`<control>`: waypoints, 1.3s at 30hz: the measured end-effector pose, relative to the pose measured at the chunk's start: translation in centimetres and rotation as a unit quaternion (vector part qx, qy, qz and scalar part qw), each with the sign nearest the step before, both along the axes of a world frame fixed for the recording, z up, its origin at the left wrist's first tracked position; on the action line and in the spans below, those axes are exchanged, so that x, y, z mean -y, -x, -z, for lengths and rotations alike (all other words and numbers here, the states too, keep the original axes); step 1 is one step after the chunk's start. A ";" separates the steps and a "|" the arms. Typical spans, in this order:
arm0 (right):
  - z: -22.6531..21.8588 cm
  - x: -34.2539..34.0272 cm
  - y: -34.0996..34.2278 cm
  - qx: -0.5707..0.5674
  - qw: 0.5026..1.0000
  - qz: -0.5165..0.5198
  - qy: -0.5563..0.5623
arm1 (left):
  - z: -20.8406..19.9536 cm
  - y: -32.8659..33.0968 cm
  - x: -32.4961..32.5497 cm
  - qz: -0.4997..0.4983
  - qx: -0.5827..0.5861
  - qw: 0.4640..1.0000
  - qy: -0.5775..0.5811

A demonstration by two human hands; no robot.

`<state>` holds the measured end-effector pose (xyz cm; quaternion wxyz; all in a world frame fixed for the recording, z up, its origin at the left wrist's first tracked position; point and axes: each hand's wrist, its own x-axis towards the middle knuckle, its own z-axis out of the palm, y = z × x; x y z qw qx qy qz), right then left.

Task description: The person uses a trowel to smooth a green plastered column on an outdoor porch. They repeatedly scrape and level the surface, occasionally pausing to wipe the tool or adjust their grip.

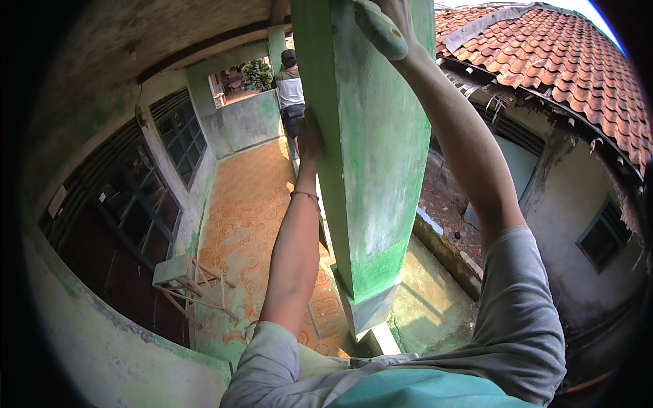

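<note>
A tall square pillar [381, 136], painted green with worn whitish patches, stands right in front of me. My right hand [394, 9] is raised at the top edge of the view, against the pillar's front face, and its fingers are mostly cut off. By its palm and wrist is a smooth, rounded, pale green object [381, 30] with a small yellow spot; the hand appears to hold it, and its kind cannot be made out. My left hand [311, 136] touches the pillar's shaded left side. Shadow and the angle hide its fingers.
Left lies a porch with an orange patterned tile floor [238, 204] and a small wooden stool [180, 272] by dark-framed doors. A person [291, 88] in a cap stands at the far end, beyond the pillar. Right are a low wall [449, 251] and a tiled roof [558, 61].
</note>
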<state>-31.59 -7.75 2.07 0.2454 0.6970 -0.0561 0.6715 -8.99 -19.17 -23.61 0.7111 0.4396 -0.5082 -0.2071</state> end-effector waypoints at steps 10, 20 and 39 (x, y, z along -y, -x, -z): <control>0.5 -0.2 -0.9 -0.015 1.000 -0.014 0.019 | 2.9 -4.0 4.4 -0.071 -0.006 0.996 0.062; 0.0 0.3 0.1 0.016 0.999 0.028 0.017 | 1.1 0.5 1.3 0.000 0.030 0.999 0.014; 0.0 0.5 -1.2 -0.004 0.998 0.030 0.061 | 1.0 -1.1 1.2 -0.024 -0.008 1.000 -0.017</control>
